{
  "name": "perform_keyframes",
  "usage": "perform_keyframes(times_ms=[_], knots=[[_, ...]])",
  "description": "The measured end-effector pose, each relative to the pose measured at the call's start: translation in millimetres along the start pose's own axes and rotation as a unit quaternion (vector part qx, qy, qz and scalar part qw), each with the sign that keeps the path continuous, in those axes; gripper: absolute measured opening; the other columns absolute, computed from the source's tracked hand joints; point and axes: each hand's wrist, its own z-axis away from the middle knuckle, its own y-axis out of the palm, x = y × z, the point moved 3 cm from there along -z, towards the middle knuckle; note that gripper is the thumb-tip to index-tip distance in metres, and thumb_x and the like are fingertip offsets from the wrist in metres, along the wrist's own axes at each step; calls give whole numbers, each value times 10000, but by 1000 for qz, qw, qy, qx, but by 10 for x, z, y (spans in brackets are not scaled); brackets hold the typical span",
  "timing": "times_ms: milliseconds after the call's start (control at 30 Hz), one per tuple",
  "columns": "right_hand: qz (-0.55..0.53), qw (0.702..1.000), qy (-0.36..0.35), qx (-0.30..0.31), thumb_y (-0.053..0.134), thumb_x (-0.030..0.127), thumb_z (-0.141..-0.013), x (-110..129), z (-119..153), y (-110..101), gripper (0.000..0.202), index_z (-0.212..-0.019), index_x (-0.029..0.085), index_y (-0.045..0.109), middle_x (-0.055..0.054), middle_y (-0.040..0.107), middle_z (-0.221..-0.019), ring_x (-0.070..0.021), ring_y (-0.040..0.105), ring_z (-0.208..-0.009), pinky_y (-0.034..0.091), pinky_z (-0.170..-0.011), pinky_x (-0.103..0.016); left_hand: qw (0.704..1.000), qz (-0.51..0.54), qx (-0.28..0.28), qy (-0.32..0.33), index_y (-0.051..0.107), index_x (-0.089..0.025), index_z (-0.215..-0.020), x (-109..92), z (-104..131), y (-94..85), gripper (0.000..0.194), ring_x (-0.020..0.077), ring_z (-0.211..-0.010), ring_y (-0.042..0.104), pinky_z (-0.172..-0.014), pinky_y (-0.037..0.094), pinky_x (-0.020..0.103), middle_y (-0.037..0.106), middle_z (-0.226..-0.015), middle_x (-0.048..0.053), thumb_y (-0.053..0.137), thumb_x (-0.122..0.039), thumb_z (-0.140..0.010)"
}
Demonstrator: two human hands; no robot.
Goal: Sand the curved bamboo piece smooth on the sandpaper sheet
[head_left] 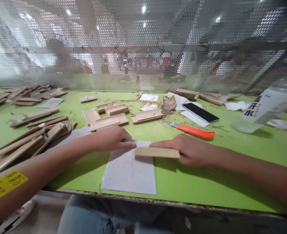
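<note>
My right hand point(191, 150) is closed on one end of a flat, pale wooden strip point(157, 152), its index finger stretched along the far side. The strip lies level over the right edge of a white paper sheet point(131, 175); I cannot tell whether it touches the paper. At the sheet's far left corner, my left hand point(114, 139) has its fingers curled and its thumb pointing at the strip's free end. What those fingers hold, if anything, is hidden. An orange-handled utility knife point(196, 131), blade out, lies just beyond my right hand.
Trough-shaped wooden pieces point(147, 116) lie across the green table point(197, 188), with a heap point(33, 139) beside my left forearm. A black phone point(200, 112) rests on papers. At the right stands a clear plastic bottle point(263, 107). A perforated screen point(138, 61) closes the back.
</note>
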Motion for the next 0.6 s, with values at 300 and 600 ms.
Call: perform_keyframes(times_ms=[300,600], knots=[[3,1000,9,-2,501,116,-871,-16,-2,0,604,-1440,247,653,-54,804,-827,-168,627,-592,380,-584,-261,1000,3,0,-5,504,-186,-635,4,-5,-2,515,101,-504,353,-517,203,305,453,-548,-25,468,-567,-979],[-8,1000,10,6,508,92,-846,-39,-19,-8,629,-1437,248,654,-59,814,-901,-177,663,-647,401,-606,-253,1000,-8,3,-2,500,-189,-643,12,-3,2,517,103,-507,372,-507,206,298,451,-555,-27,447,-577,-982]])
